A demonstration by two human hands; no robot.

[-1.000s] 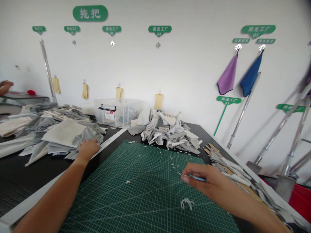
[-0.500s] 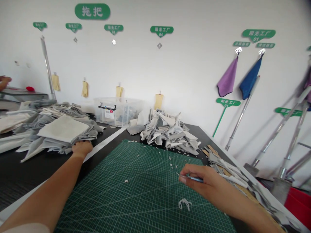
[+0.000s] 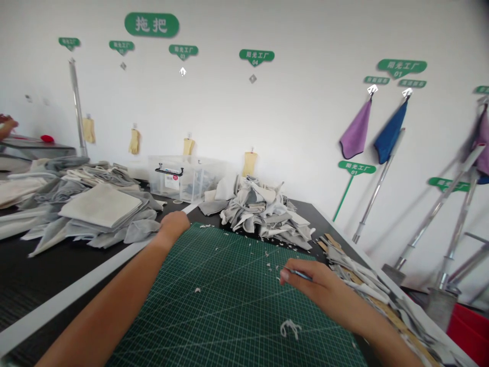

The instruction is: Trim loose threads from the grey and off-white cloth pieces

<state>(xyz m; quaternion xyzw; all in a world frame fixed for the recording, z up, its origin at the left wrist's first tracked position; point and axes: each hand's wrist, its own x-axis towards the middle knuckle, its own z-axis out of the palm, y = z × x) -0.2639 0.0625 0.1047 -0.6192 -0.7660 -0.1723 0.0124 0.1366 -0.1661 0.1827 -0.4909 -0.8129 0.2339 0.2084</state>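
My left hand (image 3: 173, 227) rests curled at the far corner of a green gridded cutting mat (image 3: 229, 311), just right of a grey fabric heap (image 3: 95, 224) topped by a beige pad (image 3: 100, 205). It holds nothing I can see. My right hand (image 3: 307, 283) hovers over the mat, pinching a slim blue-handled tool (image 3: 300, 275) between thumb and fingers. The tool's tip is hidden by my fingers. Small white scraps dot the mat, with a curl of white fibre (image 3: 289, 329) below my right hand.
A crumpled pile of grey and white fabric (image 3: 263, 214) stands beyond the mat, with a clear plastic box (image 3: 179, 178) behind it. Fabric strips and cardboard (image 3: 359, 275) lie along the right table edge. A co-worker's hand (image 3: 5, 125) shows at far left. Mop poles lean at right.
My left hand has moved right, off the fabric heap and onto the far corner of the mat. My right hand and its tool have barely shifted.
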